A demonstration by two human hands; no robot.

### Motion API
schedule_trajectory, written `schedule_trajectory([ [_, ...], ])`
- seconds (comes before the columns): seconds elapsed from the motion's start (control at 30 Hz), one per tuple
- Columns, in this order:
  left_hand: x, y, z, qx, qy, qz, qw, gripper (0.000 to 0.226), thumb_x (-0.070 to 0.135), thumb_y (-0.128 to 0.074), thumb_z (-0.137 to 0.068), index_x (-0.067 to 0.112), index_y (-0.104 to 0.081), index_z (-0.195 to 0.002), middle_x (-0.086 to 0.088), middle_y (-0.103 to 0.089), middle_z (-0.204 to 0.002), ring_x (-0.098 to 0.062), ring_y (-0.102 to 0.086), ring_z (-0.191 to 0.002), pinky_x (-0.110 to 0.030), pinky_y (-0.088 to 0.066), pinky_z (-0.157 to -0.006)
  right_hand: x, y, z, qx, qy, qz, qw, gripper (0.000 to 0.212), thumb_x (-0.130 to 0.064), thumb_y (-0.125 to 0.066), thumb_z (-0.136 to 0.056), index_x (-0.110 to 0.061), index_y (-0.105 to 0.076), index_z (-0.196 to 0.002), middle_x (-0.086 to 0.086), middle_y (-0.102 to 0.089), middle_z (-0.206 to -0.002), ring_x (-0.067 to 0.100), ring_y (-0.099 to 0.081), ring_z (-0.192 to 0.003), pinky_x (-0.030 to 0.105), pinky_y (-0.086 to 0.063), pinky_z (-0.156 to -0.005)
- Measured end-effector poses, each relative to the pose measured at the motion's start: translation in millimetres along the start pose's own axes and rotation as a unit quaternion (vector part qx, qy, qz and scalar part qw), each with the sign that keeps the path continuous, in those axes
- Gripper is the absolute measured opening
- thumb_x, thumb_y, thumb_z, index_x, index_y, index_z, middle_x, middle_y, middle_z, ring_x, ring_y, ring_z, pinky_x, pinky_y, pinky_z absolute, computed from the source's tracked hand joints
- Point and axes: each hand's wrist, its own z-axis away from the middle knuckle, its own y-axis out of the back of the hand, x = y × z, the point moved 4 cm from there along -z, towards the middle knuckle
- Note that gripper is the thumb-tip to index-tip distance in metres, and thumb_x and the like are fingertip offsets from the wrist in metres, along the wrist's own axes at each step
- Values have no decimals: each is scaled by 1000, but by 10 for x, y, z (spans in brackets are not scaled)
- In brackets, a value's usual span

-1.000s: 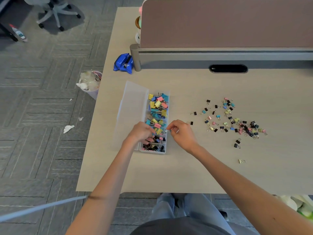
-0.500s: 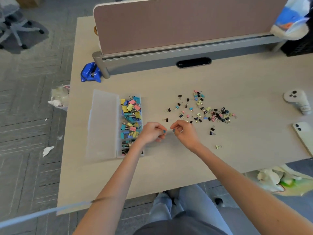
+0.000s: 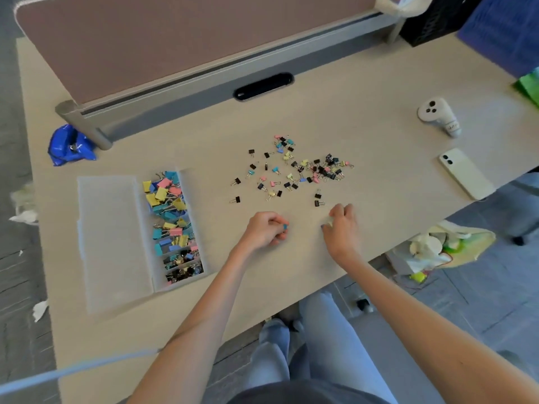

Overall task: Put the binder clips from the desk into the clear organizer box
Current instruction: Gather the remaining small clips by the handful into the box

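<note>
The clear organizer box point(image 3: 175, 285) lies on the left of the desk with its lid point(image 3: 110, 237) folded open to the left. Its compartments hold several yellow, pink, blue and black binder clips. A scatter of small loose binder clips point(image 3: 303, 170) covers the desk's middle. My left hand point(image 3: 264, 231) sits between the box and the scatter and pinches a small blue clip point(image 3: 285, 226) at its fingertips. My right hand point(image 3: 342, 228) is just right of it, fingers curled down on a pale clip point(image 3: 329, 221) on the desk. Two black clips point(image 3: 318, 199) lie just beyond it.
A white phone point(image 3: 466, 173) and a white controller point(image 3: 437, 115) lie at the right. A crumpled blue bag point(image 3: 70, 145) sits by the partition post. The partition point(image 3: 175, 53) runs along the back. The desk's front edge is close behind my hands.
Both hands moved right, away from the box. The left hand now holds a blue clip over bare desk. The right hand reached further right onto a lone pale clip. The view swung right.
</note>
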Motion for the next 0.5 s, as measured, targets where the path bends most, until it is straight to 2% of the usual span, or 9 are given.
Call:
schedule_trajectory([
  [0.13,-15,-49,-51,11,-5,2,1000,13,-4,-54,-91,5,-64,-93,-2,-65,-74,-2,-61,-53,-19,-49,-53,150,-73,-59,-18,-34,-40,998,14,-3,-51,-90,-3,-48,-103,12,-43,-111,31,-50,-92,35,-42,-73],
  [0.23,-28,-42,-91,18,-5,8,1000,14,-4,-54,-91,5,-64,-93,-2,-66,-74,-2,-62,-54,-17,-49,-52,88,-130,-148,-14,-13,-71,997,12,-1,-44,-90,-5,-51,-99,9,-44,-108,30,-52,-89,35,-45,-73],
  [0.33,-26,-16,-133,30,-7,23,999,17,-5,-52,-91,6,-65,-92,-6,-67,-77,-3,-62,-54,-18,-49,-52,-45,-182,-302,-30,8,-113,993,18,1,-47,-87,-7,-53,-102,7,-46,-108,29,-55,-88,39,-49,-77],
  [0.43,0,42,-166,82,-45,19,995,25,-7,-46,-89,6,-66,-96,-12,-67,-92,-13,-65,-70,-25,-53,-59,-131,-203,-415,-40,33,-136,989,29,-1,-55,-83,-13,-53,-110,4,-47,-110,23,-56,-89,42,-50,-80],
  [0.5,35,120,-174,161,-112,-72,978,29,-7,-48,-86,11,-65,-101,-7,-63,-107,-15,-62,-92,-24,-51,-75,-134,-171,-415,-7,53,-131,990,36,-8,-63,-82,-14,-51,-115,3,-46,-113,22,-54,-100,39,-48,-84],
])
